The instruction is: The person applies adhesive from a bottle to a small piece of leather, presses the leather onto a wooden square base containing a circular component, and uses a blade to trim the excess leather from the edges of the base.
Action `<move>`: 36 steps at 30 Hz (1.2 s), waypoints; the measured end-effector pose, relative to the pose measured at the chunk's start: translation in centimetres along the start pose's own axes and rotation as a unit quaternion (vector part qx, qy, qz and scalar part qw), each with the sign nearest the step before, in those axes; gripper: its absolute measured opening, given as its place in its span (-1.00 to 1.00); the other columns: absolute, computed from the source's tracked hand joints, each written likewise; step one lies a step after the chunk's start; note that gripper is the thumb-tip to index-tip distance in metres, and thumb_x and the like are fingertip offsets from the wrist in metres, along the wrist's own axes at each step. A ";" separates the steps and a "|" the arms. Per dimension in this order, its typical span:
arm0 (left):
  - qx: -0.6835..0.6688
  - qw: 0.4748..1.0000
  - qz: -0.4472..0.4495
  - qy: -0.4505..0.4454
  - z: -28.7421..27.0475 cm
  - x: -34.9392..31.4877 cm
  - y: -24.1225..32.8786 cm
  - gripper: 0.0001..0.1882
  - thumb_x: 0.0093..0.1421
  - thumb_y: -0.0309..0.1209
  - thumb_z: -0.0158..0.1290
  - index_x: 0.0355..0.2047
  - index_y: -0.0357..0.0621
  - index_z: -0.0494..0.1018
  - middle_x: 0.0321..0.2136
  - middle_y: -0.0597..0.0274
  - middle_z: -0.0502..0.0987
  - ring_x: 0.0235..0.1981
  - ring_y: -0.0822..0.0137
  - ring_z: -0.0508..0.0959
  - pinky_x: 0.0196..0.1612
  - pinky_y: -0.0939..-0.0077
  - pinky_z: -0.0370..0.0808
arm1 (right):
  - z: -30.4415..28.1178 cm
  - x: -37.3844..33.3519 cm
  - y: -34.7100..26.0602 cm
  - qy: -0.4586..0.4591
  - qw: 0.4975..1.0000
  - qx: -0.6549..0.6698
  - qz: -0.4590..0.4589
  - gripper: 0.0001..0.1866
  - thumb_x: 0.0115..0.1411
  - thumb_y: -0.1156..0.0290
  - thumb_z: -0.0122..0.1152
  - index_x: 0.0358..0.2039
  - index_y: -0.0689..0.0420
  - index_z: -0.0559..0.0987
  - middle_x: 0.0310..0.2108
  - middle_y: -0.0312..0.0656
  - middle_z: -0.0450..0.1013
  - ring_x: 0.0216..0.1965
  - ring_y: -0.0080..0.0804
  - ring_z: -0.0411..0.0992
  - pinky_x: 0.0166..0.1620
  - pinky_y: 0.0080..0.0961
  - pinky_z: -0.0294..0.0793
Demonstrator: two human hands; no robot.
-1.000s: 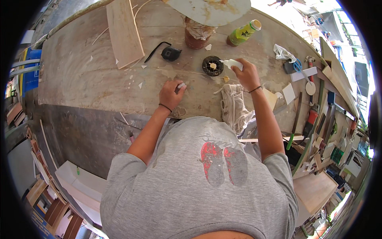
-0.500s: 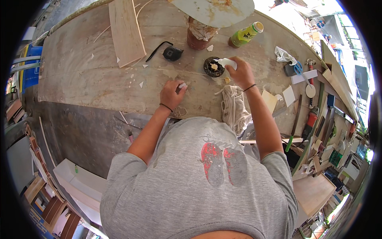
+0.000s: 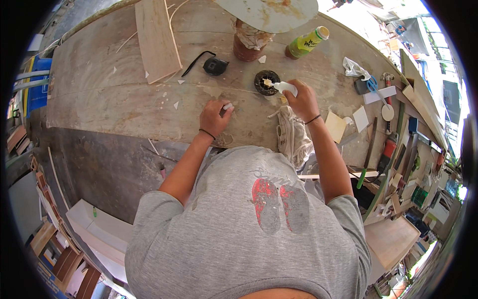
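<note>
Head view is showing your right hand (image 3: 302, 99) just right of upper centre, grasping a white squeeze bottle (image 3: 286, 88); your fingers are hiding its rear end. Its nozzle is pointing at a round black piece (image 3: 258, 83) near upper centre, though whether they are touching is staying unclear. Near centre, your left hand (image 3: 215, 116) is curling around a small whitish object (image 3: 227, 106), mostly concealed and too small for identifying. Up top, a stained pale disc (image 3: 271, 12) is running out of frame.
</note>
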State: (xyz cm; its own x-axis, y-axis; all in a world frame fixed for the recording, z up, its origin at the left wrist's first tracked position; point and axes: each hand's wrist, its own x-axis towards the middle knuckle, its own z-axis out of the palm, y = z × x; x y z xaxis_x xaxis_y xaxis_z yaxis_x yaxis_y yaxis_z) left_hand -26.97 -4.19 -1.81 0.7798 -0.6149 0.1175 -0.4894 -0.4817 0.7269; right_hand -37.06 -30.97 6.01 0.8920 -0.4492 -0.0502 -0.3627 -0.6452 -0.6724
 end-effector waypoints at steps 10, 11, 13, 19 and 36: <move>-0.001 1.000 0.007 -0.001 -0.1 0.0 0.1 -0.80 0.03 -0.30 0.19 -0.34 -0.07 0.52 -0.48 0.18 0.54 -0.38 0.11 0.51 -0.28 0.28 0.46 | 0.3 0.1 0.8 0.059 0.998 0.015 0.027 -0.71 -0.01 0.37 0.23 -0.26 0.21 0.57 -0.31 0.06 0.51 -0.21 0.03 0.46 -0.11 -0.22 0.41; -0.001 1.000 0.007 -0.002 -0.1 0.0 0.1 -0.80 0.03 -0.30 0.19 -0.34 -0.07 0.52 -0.48 0.18 0.54 -0.38 0.11 0.51 -0.28 0.28 0.46 | 0.3 0.2 0.9 0.062 0.998 0.010 0.022 -0.71 -0.02 0.37 0.23 -0.26 0.21 0.57 -0.30 0.05 0.51 -0.21 0.02 0.46 -0.11 -0.22 0.41; -0.001 1.000 0.017 0.011 0.0 0.0 0.1 -0.79 0.03 -0.31 0.21 -0.34 -0.11 0.53 -0.52 0.17 0.52 -0.42 0.16 0.50 -0.33 0.32 0.44 | 0.2 0.2 0.9 0.067 0.998 0.004 0.017 -0.71 -0.02 0.37 0.24 -0.25 0.20 0.57 -0.30 0.04 0.51 -0.21 0.01 0.47 -0.11 -0.23 0.42; -0.004 1.000 0.023 0.017 0.0 0.0 0.0 -0.79 0.02 -0.31 0.21 -0.34 -0.10 0.53 -0.52 0.18 0.52 -0.42 0.17 0.50 -0.34 0.32 0.44 | 0.4 -0.6 0.0 0.039 0.999 0.000 0.023 -0.71 -0.01 0.37 0.23 -0.26 0.21 0.56 -0.30 0.06 0.50 -0.22 0.04 0.46 -0.13 -0.23 0.42; -0.454 0.867 -0.179 -0.102 -0.6 2.9 5.2 -0.75 0.29 -0.33 0.01 -0.13 -0.21 0.50 -0.46 0.43 0.49 -0.43 0.64 0.40 -0.35 0.70 0.35 | 2.1 -6.0 -0.3 -0.106 0.893 0.422 0.116 -0.69 0.15 0.50 0.23 -0.08 0.22 0.47 -0.30 -0.31 0.47 -0.34 -0.68 0.40 -0.35 -0.69 0.41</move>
State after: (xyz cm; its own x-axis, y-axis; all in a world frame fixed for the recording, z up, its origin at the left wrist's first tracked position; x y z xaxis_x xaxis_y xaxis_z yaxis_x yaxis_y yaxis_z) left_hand -27.00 -8.07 2.70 0.6875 -0.6697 -0.2808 0.3509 -0.0322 0.9359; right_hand -41.75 -26.77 4.99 0.8832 -0.3244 -0.3388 -0.2916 0.1861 -0.9383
